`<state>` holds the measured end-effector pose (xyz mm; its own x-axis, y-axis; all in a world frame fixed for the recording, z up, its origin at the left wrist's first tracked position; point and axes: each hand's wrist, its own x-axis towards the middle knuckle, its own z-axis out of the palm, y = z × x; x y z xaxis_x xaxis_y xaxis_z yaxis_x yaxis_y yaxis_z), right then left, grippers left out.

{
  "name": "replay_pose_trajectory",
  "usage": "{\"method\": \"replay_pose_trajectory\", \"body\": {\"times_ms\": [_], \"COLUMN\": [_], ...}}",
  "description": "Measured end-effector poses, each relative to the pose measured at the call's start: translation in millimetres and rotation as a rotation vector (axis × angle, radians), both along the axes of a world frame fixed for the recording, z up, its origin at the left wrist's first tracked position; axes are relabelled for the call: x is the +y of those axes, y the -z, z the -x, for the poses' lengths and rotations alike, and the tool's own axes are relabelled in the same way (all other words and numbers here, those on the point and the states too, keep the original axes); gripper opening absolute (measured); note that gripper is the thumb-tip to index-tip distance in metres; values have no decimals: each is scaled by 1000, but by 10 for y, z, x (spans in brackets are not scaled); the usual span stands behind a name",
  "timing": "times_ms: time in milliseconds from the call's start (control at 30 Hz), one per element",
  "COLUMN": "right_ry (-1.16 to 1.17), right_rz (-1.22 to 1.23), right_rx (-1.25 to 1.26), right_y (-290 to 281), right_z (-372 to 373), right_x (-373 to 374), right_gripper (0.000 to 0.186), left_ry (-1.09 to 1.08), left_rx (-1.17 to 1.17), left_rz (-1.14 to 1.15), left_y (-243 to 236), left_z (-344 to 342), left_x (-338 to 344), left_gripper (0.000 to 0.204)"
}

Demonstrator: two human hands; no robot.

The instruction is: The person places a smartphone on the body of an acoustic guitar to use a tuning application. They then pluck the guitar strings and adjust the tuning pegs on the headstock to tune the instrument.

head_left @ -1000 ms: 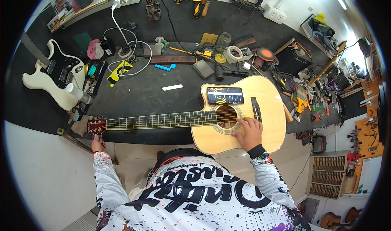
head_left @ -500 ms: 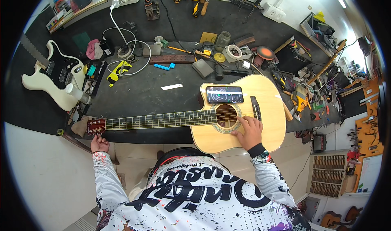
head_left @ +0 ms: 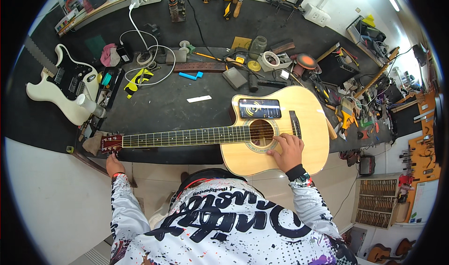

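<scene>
An acoustic guitar (head_left: 299, 138) with a pale wooden top lies face up across the bench edge, its neck pointing left. My left hand (head_left: 114, 165) is closed at the near side of the red-brown headstock (head_left: 111, 144), thumb and finger at a tuning peg; part of the grip is hidden. Over the strings beside the soundhole (head_left: 260, 132) rests my right hand (head_left: 288, 152), thumb and fingers spread, fingertips at the strings. A phone (head_left: 259, 108) lies on the guitar's upper body, its lit screen showing a yellow graphic. The headstock end sits by a brownish cloth-like lump (head_left: 92, 144).
A white electric guitar (head_left: 70, 101) lies at the left of the dark bench (head_left: 154, 106). Behind the acoustic guitar are a grey block (head_left: 235, 78), a blue plastic piece (head_left: 191, 76) and a white strip (head_left: 199, 98). Tools and a yellow-grey glue gun-like tool (head_left: 346, 114) crowd the right.
My left hand has turned at the headstock, its fingers now less visible. On the phone, bluish rings have given way to a yellow graphic. My right hand stays nearly in place.
</scene>
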<state>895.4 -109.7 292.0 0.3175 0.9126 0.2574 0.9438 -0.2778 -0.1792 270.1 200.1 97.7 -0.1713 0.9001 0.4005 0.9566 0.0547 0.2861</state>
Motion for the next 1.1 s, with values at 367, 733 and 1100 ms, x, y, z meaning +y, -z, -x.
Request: {"method": "replay_pose_trajectory", "body": {"times_ms": [367, 733, 1100], "right_ry": [17, 24, 17], "right_rz": [8, 20, 16], "right_rx": [20, 3, -2], "right_y": [19, 2, 17], "right_z": [-6, 5, -13], "right_x": [-5, 4, 7], "right_gripper": [58, 62, 56], "left_ry": [-289, -328, -402], "left_rx": [-1772, -1474, -1965], "left_rz": [451, 445, 417], "left_y": [-131, -99, -177], "left_z": [88, -6, 8], "left_x": [174, 153, 218], "left_gripper": [40, 37, 30]}}
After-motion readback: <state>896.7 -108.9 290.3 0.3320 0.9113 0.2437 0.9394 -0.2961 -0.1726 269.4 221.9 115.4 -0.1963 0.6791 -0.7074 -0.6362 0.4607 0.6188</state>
